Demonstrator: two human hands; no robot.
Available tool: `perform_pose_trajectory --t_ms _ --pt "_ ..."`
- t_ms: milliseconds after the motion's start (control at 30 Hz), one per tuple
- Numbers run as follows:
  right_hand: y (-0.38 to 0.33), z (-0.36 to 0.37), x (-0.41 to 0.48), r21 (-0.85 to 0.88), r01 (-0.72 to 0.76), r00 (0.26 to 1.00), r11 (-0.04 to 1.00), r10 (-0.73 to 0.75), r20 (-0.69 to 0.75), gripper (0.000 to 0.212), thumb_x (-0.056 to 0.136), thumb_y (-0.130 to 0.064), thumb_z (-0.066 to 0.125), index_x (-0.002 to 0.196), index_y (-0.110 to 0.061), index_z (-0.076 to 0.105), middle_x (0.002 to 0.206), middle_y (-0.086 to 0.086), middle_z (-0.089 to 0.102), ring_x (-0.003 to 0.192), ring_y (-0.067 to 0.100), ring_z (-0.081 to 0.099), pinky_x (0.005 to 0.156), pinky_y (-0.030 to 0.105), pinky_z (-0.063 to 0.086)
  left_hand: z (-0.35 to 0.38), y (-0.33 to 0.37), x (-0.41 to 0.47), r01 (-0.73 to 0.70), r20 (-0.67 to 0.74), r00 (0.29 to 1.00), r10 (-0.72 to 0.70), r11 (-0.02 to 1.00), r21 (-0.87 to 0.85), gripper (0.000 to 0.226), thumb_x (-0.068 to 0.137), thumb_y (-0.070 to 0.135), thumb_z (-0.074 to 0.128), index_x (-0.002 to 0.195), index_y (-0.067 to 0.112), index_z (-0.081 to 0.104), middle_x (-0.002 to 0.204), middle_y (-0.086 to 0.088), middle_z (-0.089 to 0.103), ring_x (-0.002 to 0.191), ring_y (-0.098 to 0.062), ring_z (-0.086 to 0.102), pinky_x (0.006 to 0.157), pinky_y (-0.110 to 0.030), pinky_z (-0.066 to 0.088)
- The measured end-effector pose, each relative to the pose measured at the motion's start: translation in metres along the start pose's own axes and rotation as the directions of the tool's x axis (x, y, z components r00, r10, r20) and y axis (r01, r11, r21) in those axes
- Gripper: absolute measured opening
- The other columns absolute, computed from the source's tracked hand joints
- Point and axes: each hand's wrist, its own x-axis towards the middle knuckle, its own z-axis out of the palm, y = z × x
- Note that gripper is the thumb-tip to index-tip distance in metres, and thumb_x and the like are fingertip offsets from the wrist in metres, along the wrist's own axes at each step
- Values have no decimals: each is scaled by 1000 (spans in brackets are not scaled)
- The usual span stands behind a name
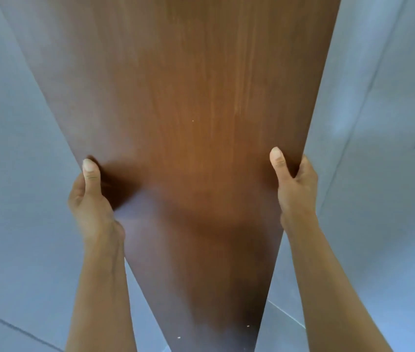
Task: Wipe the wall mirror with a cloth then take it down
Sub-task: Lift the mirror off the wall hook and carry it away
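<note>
A tall panel with a brown wood-grain back, the wall mirror [188, 110], fills the middle of the view from top to bottom, its back facing me. My left hand [91, 199] grips its left edge, thumb pressed on the brown back. My right hand [294, 184] grips its right edge the same way, a little higher. The fingers of both hands are hidden behind the panel. The glass side is not visible. No cloth is in view.
Pale grey-blue wall [11, 148] surfaces lie on both sides of the panel. A tiled floor [11, 334] with dark joint lines shows at the bottom left and bottom right. A corner or ledge sits at the far right edge.
</note>
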Motion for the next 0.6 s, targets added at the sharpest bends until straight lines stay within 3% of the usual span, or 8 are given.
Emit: perform_pose_trajectory --t_ms 67,133,200,267,367,433,500,600 --pt "-7 -28 -11 -14 10 998 1000 -11 -62 56 79 -60 64 121 -22 59 121 -3 64 113 13 60 101 41 49 11 -2 -12 17 81 997 -15 1000 -24 54 94 48 57 122 2 65 106 5 67 103 -9 61 110 -40 45" --pt "-15 -59 -23 -21 22 991 1000 -25 -131 55 81 -56 64 122 -20 59 122 -1 64 115 14 59 102 41 48 23 -4 -30 38 155 987 -33 999 -33 49 94 48 58 112 4 70 95 11 68 95 -6 61 104 -35 49" --pt "-25 -94 -36 -22 51 977 998 -54 -204 43 85 -47 65 116 -17 63 115 -1 68 107 10 63 96 32 51 37 -5 -53 81 208 975 -75 997 -20 34 93 49 59 83 19 72 74 21 63 78 -1 56 84 -24 49" --pt "-34 -128 -49 -42 69 962 997 -77 -263 35 87 -41 66 111 -15 65 105 -5 71 96 2 66 83 18 52 51 -3 -79 121 279 954 -109 992 -27 35 92 51 59 66 27 59 71 17 55 76 -6 49 80 -25 42" --pt "-48 -184 -68 -78 91 928 993 -113 -356 30 88 -37 65 109 -15 65 97 -10 70 82 -10 64 70 6 46 74 1 -125 168 382 913 -142 985 -35 34 94 49 58 68 28 56 76 14 54 77 -4 52 84 -24 44" --pt "-57 -222 -81 -108 101 903 989 -137 -407 28 89 -37 64 109 -17 64 97 -13 67 79 -16 61 66 1 43 86 9 -159 169 425 895 -138 985 -35 34 95 49 57 67 28 56 70 19 54 66 6 51 75 -18 42" --pt "-68 -258 -95 -150 103 877 983 -161 -454 28 90 -38 63 110 -18 62 98 -15 66 81 -17 60 67 0 43 96 16 -194 165 471 873 -128 985 -39 34 94 49 57 66 30 54 67 20 51 59 9 49 68 -16 40" --pt "-84 -321 -120 -181 97 843 979 -178 -507 35 88 -43 63 113 -19 62 103 -13 67 91 -8 62 76 6 48 108 31 -257 204 545 827 -140 977 -58 36 93 47 59 61 31 59 66 21 53 63 7 50 70 -18 42"
